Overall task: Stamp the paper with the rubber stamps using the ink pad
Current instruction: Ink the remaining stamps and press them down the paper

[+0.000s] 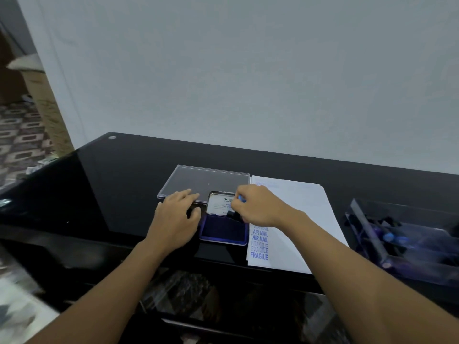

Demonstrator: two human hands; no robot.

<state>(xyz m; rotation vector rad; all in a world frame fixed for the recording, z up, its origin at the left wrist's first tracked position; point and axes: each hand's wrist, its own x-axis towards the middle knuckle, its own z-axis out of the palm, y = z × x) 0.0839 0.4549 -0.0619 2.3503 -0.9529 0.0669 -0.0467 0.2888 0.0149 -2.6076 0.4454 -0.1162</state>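
A blue ink pad [223, 230] lies open on the black table, its lid [219, 203] raised behind it. My right hand [258, 206] pinches a rubber stamp [236, 214] by its blue knob, with the stamp's black base over the far right of the pad. My left hand [176, 217] rests flat on the table just left of the pad, fingers relaxed. To the right of the pad lies a white paper [298, 219] that bears blue AIR MAIL and FRAGILE prints along its left edge.
A clear plastic lid [198, 181] lies behind the pad. At the right stands a clear case [402, 242] with more blue-knobbed stamps. The table's front edge is near my forearms; a wall rises behind the table.
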